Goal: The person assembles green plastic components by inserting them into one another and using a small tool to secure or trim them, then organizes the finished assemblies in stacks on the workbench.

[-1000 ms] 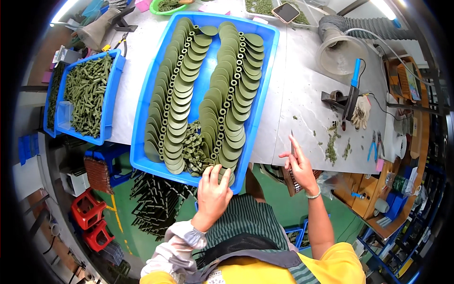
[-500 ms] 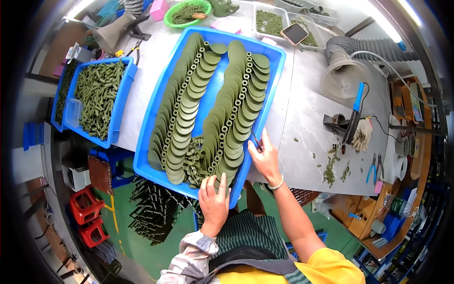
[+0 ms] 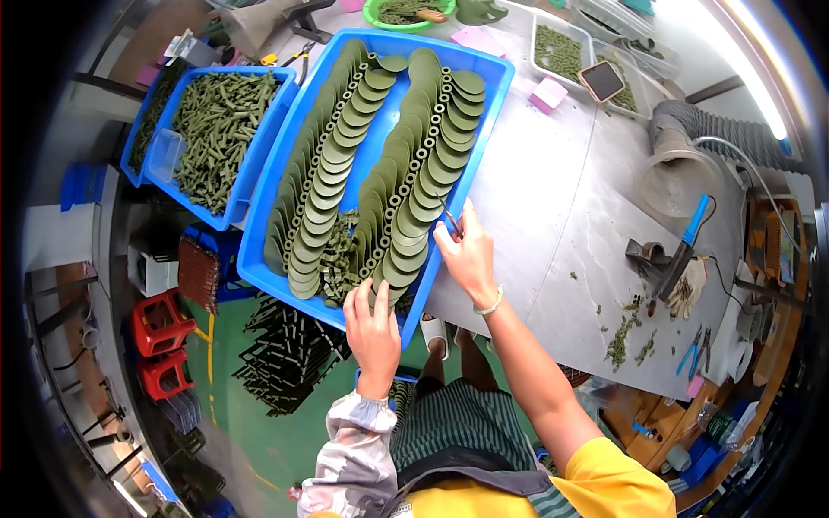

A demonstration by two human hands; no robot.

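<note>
A large blue tray (image 3: 490, 129) holds two long rows of overlapping olive-green discs (image 3: 325, 187), each with a line of small rings along its middle. Loose green pieces (image 3: 338, 268) lie between the rows at the near end. My left hand (image 3: 375, 332) rests its outstretched fingers on the nearest discs of the right row, at the tray's near rim. At the tray's right rim, my right hand (image 3: 469, 257) is closed around a thin dark pointed tool (image 3: 451, 219), which slants toward the discs. My fingers cover most of that tool, so its kind is unclear.
Left of the tray stands a blue bin (image 3: 237, 194) of green cylindrical pieces. A phone (image 3: 601, 81) lies on clear containers at the back, near a pink block (image 3: 547, 95). To the right are a blue-handled tool (image 3: 693, 220), a glove (image 3: 688, 292), pliers (image 3: 691, 356) and green scraps (image 3: 617, 347).
The tray has shifted left on the table, closer to the bin, leaving the pink block fully visible. Both hands have moved with it, and the whole view has swung somewhat.
</note>
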